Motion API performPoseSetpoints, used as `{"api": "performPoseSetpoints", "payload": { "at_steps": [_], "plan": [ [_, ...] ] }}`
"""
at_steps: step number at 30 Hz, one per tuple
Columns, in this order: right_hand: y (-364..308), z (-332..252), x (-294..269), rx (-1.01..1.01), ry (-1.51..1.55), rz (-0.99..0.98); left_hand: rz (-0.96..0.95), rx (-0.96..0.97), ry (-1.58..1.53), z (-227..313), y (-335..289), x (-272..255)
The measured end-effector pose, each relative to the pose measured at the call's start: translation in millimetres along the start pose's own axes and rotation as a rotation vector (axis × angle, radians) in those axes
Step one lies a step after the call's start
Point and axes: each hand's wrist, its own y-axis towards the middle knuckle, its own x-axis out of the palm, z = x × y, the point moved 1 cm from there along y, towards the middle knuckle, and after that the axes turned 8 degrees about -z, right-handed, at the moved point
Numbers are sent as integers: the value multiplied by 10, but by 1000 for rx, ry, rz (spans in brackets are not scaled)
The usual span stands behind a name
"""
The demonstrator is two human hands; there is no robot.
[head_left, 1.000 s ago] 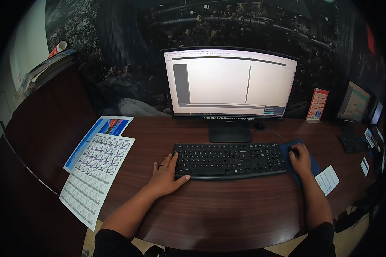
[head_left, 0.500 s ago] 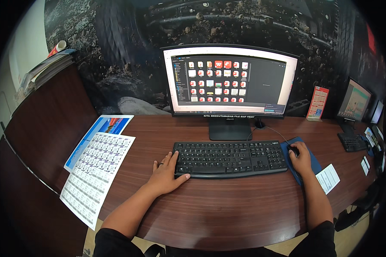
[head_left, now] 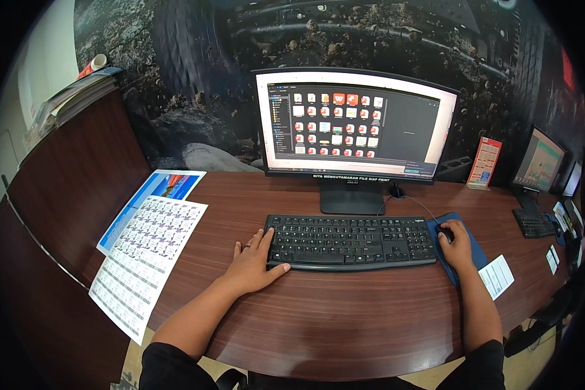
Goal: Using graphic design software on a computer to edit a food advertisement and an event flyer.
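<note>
A black keyboard (head_left: pixel 351 239) lies on the desk in front of a monitor (head_left: pixel 357 123) that shows a dark window with rows of red and white file icons. My left hand (head_left: pixel 250 261) lies at the keyboard's left end, fingers stretched along its edge and thumb at the front corner; it holds nothing and wears a ring. At the keyboard's right, my right hand (head_left: pixel 456 245) is curled over a black mouse (head_left: pixel 444 231), mostly hidden beneath the fingers. Under the mouse is a dark blue mouse pad (head_left: pixel 476 250).
Printed sheets (head_left: pixel 153 253) overlap a blue picture print at the desk's left. A small white paper (head_left: pixel 497 277) lies by my right forearm. A red desk calendar (head_left: pixel 484 164) stands right of the monitor; a second screen (head_left: pixel 538 158) and keyboard (head_left: pixel 533 222) sit farther right.
The whole view has shifted slightly, with the monitor now a little farther right in it. Both hands keep their places at the keyboard and on the mouse.
</note>
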Motion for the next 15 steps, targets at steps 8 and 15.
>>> {"api": "performPoseSetpoints", "payload": {
  "at_steps": [8,15],
  "plan": [
    [7,55,21,4,3,5,4,3,8,-11,6,9],
    [5,47,16,-1,5,3,-4,0,5,5,-4,-8]
  ]
}}
